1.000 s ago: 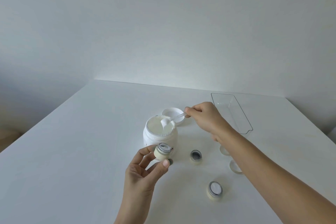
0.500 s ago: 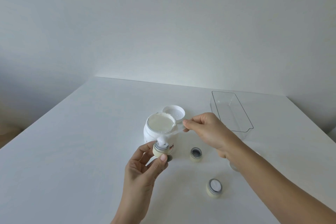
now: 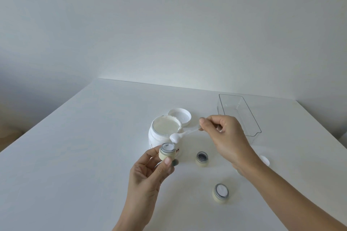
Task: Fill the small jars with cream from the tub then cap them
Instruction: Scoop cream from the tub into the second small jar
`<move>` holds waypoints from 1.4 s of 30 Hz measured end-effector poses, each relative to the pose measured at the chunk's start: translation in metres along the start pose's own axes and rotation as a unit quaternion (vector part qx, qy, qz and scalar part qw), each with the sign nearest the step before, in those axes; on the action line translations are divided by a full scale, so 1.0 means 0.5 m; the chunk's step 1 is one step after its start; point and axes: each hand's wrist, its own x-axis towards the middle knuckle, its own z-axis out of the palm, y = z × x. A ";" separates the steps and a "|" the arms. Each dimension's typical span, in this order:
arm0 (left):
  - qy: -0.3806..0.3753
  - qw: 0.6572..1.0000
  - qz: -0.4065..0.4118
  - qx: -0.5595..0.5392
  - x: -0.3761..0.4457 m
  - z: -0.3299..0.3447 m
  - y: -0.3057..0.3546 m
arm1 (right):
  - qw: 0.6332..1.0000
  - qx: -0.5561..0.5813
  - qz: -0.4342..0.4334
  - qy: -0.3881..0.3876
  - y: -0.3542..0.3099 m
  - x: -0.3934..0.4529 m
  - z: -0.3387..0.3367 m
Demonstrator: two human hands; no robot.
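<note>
The left hand point(image 3: 148, 170) pinches a small cream-coloured open jar point(image 3: 167, 151) before the white tub point(image 3: 165, 133). The right hand point(image 3: 223, 137) grips a clear plastic spatula point(image 3: 185, 134), its cream-laden tip just above the jar's mouth.

We're seeing a clear plastic tray point(image 3: 253, 131) sitting at the far right of the white table point(image 3: 78, 152), plain wall point(image 3: 169, 24) looming behind

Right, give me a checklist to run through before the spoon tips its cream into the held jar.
1. Left hand grips the held jar: ok.
2. Jar mouth uncapped: ok.
3. Right hand pinches the spoon: ok.
4. Spoon loaded with cream: ok.
5. Spoon bowl at the jar's rim, above the opening: ok.
6. Room left inside the jar: cannot tell.
</note>
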 end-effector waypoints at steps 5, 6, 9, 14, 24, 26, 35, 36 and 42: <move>0.002 1.000 -0.003 -0.011 0.000 0.002 0.000 | 0.969 -0.047 -0.202 0.134 0.009 -0.040 0.024; 0.004 1.000 -0.003 -0.012 0.000 0.002 0.001 | 0.953 -0.079 -0.246 0.158 0.011 -0.046 0.028; 0.007 1.000 -0.005 -0.018 0.000 0.003 0.002 | 0.895 -0.153 -0.361 0.212 0.026 -0.056 0.035; 0.005 1.000 -0.005 -0.020 0.001 0.002 0.001 | 0.824 -0.202 -0.477 0.232 0.048 -0.069 0.033; 0.009 1.000 0.002 -0.028 0.002 -0.002 -0.001 | 0.816 -0.188 -0.479 0.261 0.044 -0.089 0.007; 0.008 0.999 0.002 -0.032 0.001 -0.001 -0.002 | 0.840 -0.158 -0.434 0.284 0.038 -0.084 0.001; -0.003 0.999 -0.006 -0.049 0.003 0.004 0.001 | 0.951 -0.159 -0.211 0.164 -0.008 0.014 0.016; -0.002 0.998 -0.010 -0.061 0.003 0.005 0.002 | 0.948 -0.186 -0.221 0.134 -0.015 0.029 0.025; 0.011 0.998 -0.010 -0.063 0.005 0.005 0.002 | 0.881 -0.377 -0.280 -0.050 -0.042 0.098 0.086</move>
